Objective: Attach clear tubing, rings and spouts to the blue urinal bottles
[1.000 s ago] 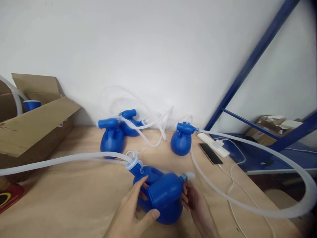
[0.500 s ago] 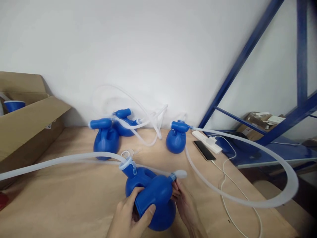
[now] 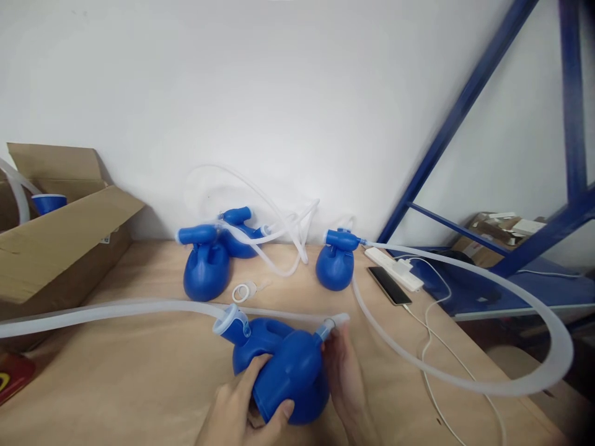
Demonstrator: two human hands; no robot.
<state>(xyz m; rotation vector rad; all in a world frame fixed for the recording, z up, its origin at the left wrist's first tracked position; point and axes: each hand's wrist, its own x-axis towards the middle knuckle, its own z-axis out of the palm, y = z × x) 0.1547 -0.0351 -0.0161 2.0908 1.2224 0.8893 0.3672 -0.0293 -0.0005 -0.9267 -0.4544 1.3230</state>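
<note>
Left hand (image 3: 246,396) clasping the blue plastic jug (image 3: 290,368) by its wide neck, lower centre of frame; right hand (image 3: 344,375) up beside the whitish tube end (image 3: 341,319), its grip impossible to tell!

Smooth plastic bottle (image 3: 294,365) (faintly glossy)

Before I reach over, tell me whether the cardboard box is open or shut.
Open: the cardboard box has its flaps spread, with a blue piece and pale tube showing between them.
</note>
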